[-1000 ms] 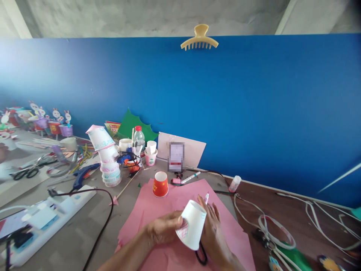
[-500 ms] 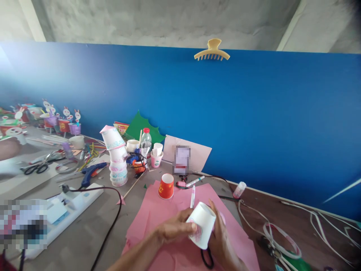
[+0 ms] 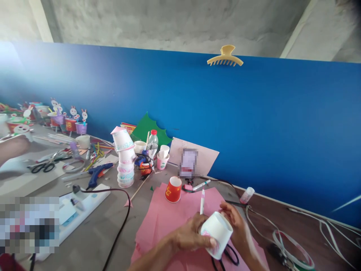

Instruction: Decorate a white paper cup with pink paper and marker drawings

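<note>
My left hand (image 3: 194,234) is closed around a white paper cup (image 3: 221,232) with a pink print, thumb pressed on its near side. The cup is tilted over the pink paper (image 3: 166,222). Beside the cup's right side, my right hand (image 3: 237,222) has its fingers loosely bent and apart; its far fingers are partly hidden. A white marker (image 3: 202,201) rises just behind my left fingers; I cannot tell whether they touch it. Black loops like scissor handles (image 3: 231,255) show below the cup. A red paper cup (image 3: 173,190) stands on the paper's far edge.
A tall stack of paper cups (image 3: 126,160) stands left of the paper, near a blue glue gun (image 3: 98,174) and a power strip (image 3: 84,214). Another person's arm (image 3: 15,148) is at far left. White cords (image 3: 293,244) and a glue bottle (image 3: 247,195) lie right.
The view has shifted, so the scene sits further right. My right hand has moved slightly off the cup's side, while my left hand still grips the cup. More of the black loops shows.
</note>
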`<state>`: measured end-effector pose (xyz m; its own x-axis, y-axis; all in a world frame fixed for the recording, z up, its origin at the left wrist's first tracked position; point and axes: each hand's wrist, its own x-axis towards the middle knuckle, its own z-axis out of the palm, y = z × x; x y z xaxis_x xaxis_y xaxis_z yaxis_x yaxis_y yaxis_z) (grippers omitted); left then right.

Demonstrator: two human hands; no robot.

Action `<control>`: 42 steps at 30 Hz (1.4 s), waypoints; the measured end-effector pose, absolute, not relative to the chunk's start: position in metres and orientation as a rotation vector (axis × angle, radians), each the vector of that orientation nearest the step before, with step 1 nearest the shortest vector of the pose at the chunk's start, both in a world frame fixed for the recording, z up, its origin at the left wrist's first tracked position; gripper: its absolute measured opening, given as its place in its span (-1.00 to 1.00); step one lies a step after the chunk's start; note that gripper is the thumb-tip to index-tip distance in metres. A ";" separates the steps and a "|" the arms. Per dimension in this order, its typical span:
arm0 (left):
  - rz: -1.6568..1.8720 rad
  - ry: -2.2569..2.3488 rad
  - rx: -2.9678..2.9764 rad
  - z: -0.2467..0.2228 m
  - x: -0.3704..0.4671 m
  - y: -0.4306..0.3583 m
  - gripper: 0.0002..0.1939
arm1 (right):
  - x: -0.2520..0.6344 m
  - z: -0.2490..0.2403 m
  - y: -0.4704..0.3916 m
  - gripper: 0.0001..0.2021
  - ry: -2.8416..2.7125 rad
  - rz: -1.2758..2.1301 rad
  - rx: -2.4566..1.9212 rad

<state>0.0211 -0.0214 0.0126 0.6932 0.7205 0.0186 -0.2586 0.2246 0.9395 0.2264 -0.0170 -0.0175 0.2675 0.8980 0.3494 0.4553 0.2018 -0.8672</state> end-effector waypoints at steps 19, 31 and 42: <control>0.833 0.488 1.117 0.002 0.020 -0.015 -0.29 | 0.221 -0.006 0.114 -0.54 -2.300 -0.030 -1.705; 0.857 0.446 1.072 0.009 0.021 -0.014 -0.29 | 0.248 0.005 0.127 -0.74 -2.334 -0.055 -1.484; 0.886 0.479 1.117 -0.006 0.028 -0.009 -0.19 | 0.258 -0.007 0.074 -0.62 -1.940 -0.017 -1.325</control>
